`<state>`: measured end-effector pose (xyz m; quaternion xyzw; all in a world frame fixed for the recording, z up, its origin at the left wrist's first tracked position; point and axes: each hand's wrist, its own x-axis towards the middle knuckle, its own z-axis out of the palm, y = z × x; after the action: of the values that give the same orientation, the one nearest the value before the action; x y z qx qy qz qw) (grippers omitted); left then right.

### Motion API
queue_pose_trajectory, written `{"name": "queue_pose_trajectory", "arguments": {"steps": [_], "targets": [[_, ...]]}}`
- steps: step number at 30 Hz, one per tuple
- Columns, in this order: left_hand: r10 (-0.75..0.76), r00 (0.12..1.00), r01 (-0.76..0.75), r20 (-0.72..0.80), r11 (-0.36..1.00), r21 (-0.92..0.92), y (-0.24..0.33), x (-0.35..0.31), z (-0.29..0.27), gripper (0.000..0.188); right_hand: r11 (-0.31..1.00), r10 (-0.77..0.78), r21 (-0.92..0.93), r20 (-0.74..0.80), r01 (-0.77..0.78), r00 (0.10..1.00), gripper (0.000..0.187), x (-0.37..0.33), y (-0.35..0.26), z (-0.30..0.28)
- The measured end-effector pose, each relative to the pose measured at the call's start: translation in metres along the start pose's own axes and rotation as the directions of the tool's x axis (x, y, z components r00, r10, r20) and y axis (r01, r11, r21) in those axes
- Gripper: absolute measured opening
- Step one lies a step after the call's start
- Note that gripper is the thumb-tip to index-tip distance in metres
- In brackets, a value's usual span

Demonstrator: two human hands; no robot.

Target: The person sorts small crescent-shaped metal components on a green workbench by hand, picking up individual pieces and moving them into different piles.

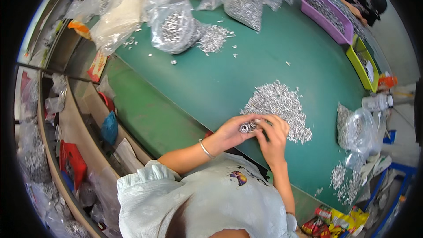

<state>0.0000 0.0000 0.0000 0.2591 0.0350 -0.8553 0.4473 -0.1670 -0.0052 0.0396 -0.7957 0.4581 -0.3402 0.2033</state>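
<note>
Both hands pinch small silver metal parts at the near edge of a loose heap.

The left hand (229, 131) and right hand (274, 137) meet, fingers curled shut around a small cluster of metal rings (246, 127). The heap of silver parts (280, 105) spreads on the green table (211, 83) toward one o'clock, nearer the right hand. A purple bin (328, 17) sits at one o'clock, a yellow-green bin (362, 64) at two, clear bags of parts (176, 28) at eleven, and red-and-yellow packets (335, 220) at five.

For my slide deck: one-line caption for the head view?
Both hands, left hand and right hand, pinch small silver rings beside a pile on a green table.
</note>
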Motion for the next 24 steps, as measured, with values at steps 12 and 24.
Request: {"name": "queue_pose_trajectory", "arguments": {"steps": [12, 24], "targets": [[0.798, 0.583, -0.81, -0.153, 0.558, -0.178, 0.194, -0.028, 0.025, 0.019, 0.972, 0.184, 0.156, -0.025, -0.178, 0.983, 0.01, -0.026, 0.02, -0.012], [0.849, 0.148, -0.048, 0.508, -0.507, 0.861, 0.309, -0.005, -0.005, 0.034, 0.965, 0.224, 0.146, -0.033, -0.217, 0.974, 0.009, -0.033, 0.025, -0.02]]}}
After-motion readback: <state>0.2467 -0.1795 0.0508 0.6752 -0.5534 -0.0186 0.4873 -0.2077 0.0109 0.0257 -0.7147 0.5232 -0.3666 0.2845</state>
